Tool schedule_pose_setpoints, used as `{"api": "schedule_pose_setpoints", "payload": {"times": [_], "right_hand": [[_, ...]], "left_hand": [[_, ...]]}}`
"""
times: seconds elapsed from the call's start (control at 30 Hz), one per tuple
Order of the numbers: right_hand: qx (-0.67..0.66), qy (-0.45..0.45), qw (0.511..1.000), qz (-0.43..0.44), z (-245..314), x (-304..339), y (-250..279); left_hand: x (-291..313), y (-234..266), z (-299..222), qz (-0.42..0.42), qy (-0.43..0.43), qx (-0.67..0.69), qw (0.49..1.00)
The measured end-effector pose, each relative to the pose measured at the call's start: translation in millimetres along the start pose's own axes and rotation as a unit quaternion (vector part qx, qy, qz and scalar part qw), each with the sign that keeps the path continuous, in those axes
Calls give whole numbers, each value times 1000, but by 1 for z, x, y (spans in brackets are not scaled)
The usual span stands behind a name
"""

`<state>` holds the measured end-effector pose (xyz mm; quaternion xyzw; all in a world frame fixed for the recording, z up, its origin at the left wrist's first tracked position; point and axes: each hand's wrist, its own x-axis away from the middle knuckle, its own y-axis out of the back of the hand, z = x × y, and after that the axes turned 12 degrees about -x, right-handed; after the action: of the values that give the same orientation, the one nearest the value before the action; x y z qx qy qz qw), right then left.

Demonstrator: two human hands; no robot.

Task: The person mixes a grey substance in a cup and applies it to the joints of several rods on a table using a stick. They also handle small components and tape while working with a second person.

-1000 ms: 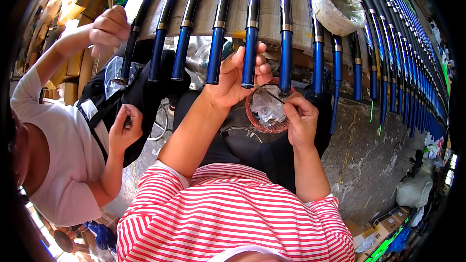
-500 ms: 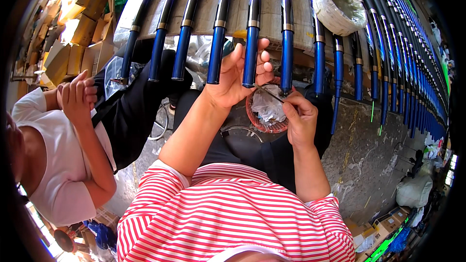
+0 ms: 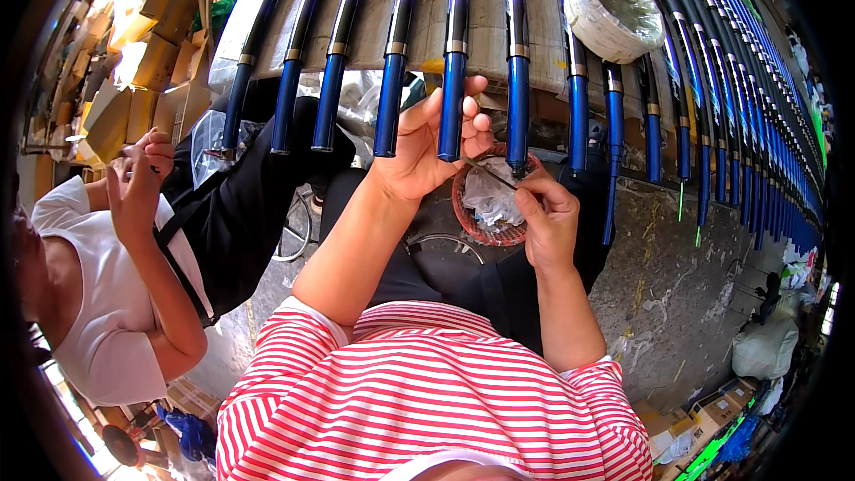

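The left hand (image 3: pixel 411 160) has fingers (image 3: pixel 477 124) curled round a blue tube (image 3: pixel 451 116), the right hand (image 3: pixel 549 221) pinches a thin stick (image 3: pixel 495 175) toward ten o'clock: seemingly tube-end work, next needing steadiness.

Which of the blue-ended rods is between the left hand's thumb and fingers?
The fifth rod from the left: the left hand has thumb and fingers flanking only this one.

Can't read any lettering or numbers here, tbh. The cardboard box (image 3: pixel 718 407) at the lower right of the frame has dark marks (way too tiny to make out).
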<state>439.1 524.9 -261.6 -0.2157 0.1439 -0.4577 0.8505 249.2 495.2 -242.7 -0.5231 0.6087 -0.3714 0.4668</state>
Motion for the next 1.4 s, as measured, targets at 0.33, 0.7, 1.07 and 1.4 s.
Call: {"api": "schedule_pose_setpoints", "payload": {"times": [0.33,0.7,1.07,1.4], "right_hand": [[-5,-13,1000,4,3,14,26],[-17,34,999,-18,15,18,29],[-21,22,1000,1,15,1,33],[-20,34,999,4,10,-2,37]], "left_hand": [[1,-3,2,-35,-8,-9,999],[-6,-5,6,-1,-14,15,1000],[-23,-11,39,-31,32,-61,997],[-29,-4,42,11,12,-23,1000]]}}
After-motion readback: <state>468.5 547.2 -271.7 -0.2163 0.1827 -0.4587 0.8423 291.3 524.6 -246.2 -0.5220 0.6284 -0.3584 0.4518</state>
